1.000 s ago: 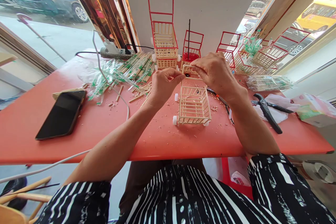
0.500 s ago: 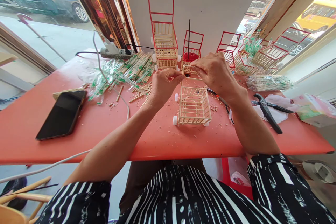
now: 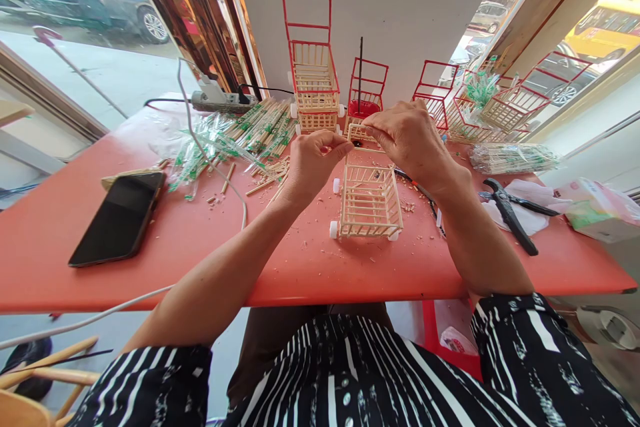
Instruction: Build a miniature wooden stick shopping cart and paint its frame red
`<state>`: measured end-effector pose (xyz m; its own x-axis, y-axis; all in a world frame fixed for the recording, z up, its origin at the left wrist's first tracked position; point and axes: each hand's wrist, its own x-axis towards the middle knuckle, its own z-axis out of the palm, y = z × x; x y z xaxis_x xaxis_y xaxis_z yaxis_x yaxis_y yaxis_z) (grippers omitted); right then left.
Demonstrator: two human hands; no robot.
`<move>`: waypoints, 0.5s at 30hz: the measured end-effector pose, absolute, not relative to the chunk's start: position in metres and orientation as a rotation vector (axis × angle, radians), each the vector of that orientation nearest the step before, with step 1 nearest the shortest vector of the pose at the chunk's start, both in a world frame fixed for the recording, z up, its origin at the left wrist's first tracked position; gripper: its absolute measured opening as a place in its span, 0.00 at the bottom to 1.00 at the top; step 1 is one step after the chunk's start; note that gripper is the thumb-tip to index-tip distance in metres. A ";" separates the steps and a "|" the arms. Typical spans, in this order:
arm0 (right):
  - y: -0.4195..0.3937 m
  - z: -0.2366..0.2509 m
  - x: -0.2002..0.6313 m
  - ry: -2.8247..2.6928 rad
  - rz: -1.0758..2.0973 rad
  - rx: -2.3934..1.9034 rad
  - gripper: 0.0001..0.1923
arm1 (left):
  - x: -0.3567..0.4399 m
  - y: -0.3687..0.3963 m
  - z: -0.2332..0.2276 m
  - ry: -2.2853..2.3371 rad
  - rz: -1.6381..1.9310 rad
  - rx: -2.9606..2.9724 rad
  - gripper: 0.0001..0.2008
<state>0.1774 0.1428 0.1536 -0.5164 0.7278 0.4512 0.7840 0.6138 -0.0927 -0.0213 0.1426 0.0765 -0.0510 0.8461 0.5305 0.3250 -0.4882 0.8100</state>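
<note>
Pale wooden, the white-wheeled miniature shopping cart [image 3: 371, 203] stood upright near the middle of the red table [image 3: 300, 273]. Beyond it, both forearms angled inward; the left hand [image 3: 311, 163] pinched the left side of its stick handle frame [image 3: 373, 149], the right hand [image 3: 413, 137] its far bar (contact partly hidden). Nothing had visibly shifted, suggesting a deliberate, steadying hold.

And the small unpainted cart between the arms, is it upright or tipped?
Upright: the unpainted cart stands, its white wheels on the red table.
</note>
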 end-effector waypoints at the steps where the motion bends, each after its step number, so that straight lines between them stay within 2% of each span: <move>1: 0.143 0.153 0.178 -2.390 -0.171 -1.196 0.18 | -0.021 0.143 0.077 1.239 1.562 1.787 0.06; 15: 0.145 0.153 0.178 -2.414 -0.245 -1.151 0.19 | -0.021 0.142 0.077 1.237 1.569 1.787 0.05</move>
<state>0.1782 0.1446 0.1527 -0.5493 0.6909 0.4701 0.7712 0.6357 -0.0332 -0.0205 0.1415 0.0769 -0.0532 0.8436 0.5343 0.3227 -0.4919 0.8087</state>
